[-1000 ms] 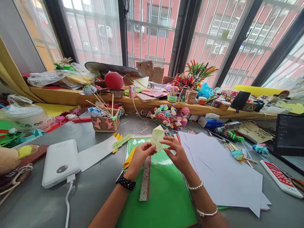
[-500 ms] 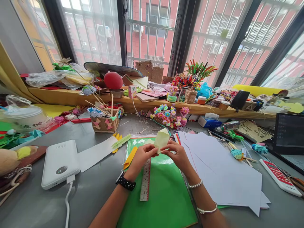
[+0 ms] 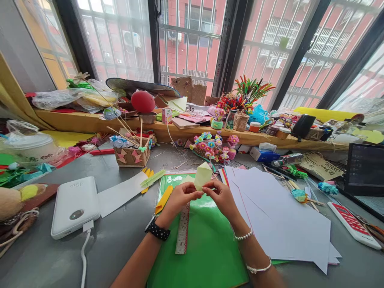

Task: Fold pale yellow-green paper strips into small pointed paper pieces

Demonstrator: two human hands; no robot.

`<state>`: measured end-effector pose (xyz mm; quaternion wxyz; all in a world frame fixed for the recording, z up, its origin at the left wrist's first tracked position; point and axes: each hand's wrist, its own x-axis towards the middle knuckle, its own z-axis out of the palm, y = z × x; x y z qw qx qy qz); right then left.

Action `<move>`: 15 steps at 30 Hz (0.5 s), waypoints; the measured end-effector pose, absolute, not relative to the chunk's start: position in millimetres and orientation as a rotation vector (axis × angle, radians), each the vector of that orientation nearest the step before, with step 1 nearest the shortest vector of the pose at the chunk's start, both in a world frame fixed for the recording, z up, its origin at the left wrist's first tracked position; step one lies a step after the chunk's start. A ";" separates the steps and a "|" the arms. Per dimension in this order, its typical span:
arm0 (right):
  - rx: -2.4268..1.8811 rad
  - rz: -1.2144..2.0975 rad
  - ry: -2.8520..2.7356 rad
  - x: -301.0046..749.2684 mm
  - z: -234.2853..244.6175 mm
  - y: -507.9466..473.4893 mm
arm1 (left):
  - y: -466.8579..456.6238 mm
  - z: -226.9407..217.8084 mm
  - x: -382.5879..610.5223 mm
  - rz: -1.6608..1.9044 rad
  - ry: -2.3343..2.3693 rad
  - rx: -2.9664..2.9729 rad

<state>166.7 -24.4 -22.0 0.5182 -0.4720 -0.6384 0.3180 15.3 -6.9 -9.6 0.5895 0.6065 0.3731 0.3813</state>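
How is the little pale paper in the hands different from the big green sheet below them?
The pale yellow paper is small and folded to a point; the green sheet is large and flat. The pale yellow paper is held up, pinched between the left hand and right hand; the green sheet lies on the table under a ruler. Both are plain and single-coloured.

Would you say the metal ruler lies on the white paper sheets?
No, the metal ruler lies on the green plastic sheet.
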 end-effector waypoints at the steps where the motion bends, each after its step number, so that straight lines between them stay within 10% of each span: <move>1: -1.123 0.778 -1.528 166.2 -22.5 -24.3 | -6.4 -11.0 15.7 0.896 0.871 1.404; 15: -1.139 0.935 -1.307 157.4 -24.9 -25.8 | -8.4 -14.0 19.9 1.008 0.830 1.268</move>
